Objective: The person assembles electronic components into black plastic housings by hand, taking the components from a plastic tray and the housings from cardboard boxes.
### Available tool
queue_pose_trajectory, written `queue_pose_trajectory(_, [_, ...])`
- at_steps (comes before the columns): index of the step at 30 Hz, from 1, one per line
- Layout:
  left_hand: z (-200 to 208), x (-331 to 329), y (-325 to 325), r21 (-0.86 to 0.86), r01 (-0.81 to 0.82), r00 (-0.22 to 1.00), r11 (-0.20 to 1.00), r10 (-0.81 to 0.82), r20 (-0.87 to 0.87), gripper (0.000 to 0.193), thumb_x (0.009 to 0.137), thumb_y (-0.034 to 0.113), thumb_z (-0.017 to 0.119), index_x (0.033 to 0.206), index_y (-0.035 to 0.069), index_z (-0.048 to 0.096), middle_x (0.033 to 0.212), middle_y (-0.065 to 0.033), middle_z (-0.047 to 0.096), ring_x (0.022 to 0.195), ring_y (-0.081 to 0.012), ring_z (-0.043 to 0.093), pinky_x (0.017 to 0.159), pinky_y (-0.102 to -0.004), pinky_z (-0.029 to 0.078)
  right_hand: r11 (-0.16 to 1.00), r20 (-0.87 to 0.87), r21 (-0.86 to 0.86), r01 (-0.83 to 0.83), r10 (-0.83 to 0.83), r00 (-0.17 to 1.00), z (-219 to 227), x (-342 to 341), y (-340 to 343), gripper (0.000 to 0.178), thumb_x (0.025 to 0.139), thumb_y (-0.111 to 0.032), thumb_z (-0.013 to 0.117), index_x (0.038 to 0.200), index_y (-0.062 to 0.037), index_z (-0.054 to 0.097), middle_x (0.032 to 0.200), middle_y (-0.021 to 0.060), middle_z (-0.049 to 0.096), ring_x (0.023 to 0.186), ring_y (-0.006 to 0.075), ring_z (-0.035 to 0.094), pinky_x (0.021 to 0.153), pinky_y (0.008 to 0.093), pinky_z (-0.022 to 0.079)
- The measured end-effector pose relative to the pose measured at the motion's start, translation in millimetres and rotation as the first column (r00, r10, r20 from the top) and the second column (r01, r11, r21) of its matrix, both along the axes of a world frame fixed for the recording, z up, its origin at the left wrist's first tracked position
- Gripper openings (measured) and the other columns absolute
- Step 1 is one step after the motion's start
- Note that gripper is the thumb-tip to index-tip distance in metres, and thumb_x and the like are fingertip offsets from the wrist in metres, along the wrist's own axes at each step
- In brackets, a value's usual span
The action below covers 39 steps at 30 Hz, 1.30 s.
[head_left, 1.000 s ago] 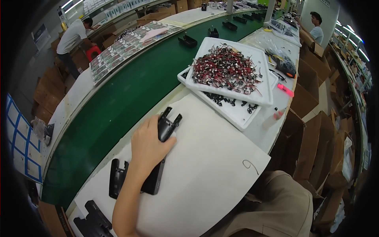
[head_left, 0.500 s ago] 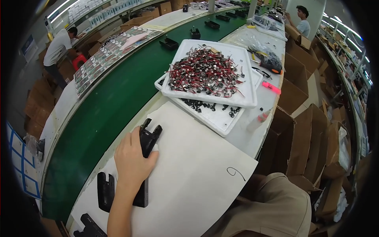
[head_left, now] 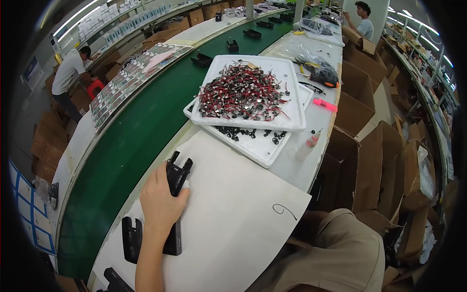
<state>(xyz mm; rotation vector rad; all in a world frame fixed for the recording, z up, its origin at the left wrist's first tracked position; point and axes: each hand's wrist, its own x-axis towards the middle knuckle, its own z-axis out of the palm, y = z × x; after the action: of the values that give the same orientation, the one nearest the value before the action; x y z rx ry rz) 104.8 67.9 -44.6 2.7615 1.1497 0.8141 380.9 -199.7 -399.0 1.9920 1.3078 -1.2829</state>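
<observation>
My left hand (head_left: 162, 198) is closed around a black plastic housing (head_left: 177, 174) with two prongs at its far end, over a white sheet (head_left: 233, 204). Fingers cover its left side and the thumb lies along the right; a bit of white shows by the thumb tip. Below the palm, another black part (head_left: 173, 242) shows beside my wrist; whether it joins the held piece is hidden. Left of my forearm lies a notched black housing (head_left: 131, 243), and a further black piece (head_left: 116, 281) is at the lower edge. My right hand is out of view.
White foam trays (head_left: 299, 114) stand stacked beyond the sheet, the upper heaped with red-and-black wired parts (head_left: 243, 92). A green conveyor belt (head_left: 116, 160) curves along the left, carrying black housings. Right are a pink marker (head_left: 324, 104), a small bottle (head_left: 311, 143) and cardboard boxes (head_left: 379, 170).
The whole view has shifted slightly, so the trays and bench sit a little further left. My left hand stays around the black housing with almost the same grip.
</observation>
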Motion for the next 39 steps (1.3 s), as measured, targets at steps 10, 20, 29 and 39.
queue_pose_trajectory(10, [3.1,2.3,-2.5,0.018,0.006,1.000,1.000,-0.006,0.008,0.054,0.059,0.018,0.065,0.107,-0.001,0.047,0.087,-0.0155,0.055,0.074,-0.0317,0.056,0.065,-0.0381,0.046,0.981,-0.106,0.038,0.192,-0.188,0.977,-80.8,10.7,-28.4,0.114,0.044,-0.043,0.078,0.136,-0.0184,0.017,0.132,0.0377,0.007,0.119,0.0467,0.027,0.096,0.0456,0.033])
queue_pose_trajectory(20, [1.4,0.4,-1.3,0.021,0.007,1.000,1.000,-0.007,-0.004,0.055,0.059,0.019,0.064,0.107,0.000,0.047,0.085,-0.0146,0.054,0.074,-0.0312,0.056,0.064,-0.0383,0.046,0.977,-0.163,0.042,0.207,-0.198,0.967,-67.6,12.9,-17.0,0.108,0.045,-0.043,0.077,0.135,-0.0179,0.022,0.132,0.0363,0.011,0.120,0.0459,0.026,0.095,0.0465,0.033])
queue_pose_trajectory(29, [-0.4,-4.1,1.1,-0.025,-0.007,1.000,1.000,0.007,-0.011,0.054,0.060,0.020,0.063,0.107,-0.001,0.047,0.090,-0.0161,0.055,0.080,-0.0322,0.056,0.068,-0.0391,0.046,0.975,-0.220,0.104,0.197,-0.171,0.960,-41.1,23.5,-2.0,0.091,0.047,-0.043,0.073,0.127,-0.0170,0.037,0.128,0.0316,0.026,0.117,0.0437,0.030,0.094,0.0474,0.034])
queue_pose_trajectory(39, [0.1,-4.5,-2.9,-0.060,-0.028,1.000,0.998,0.028,-0.002,0.052,0.062,0.019,0.062,0.108,0.001,0.048,0.092,-0.0162,0.055,0.082,-0.0323,0.056,0.071,-0.0383,0.045,0.973,-0.137,0.074,0.220,-0.209,0.968,73.3,23.9,32.6,0.079,0.047,-0.040,0.073,0.118,-0.0157,0.047,0.120,0.0209,0.041,0.115,0.0376,0.032,0.090,0.0479,0.036])
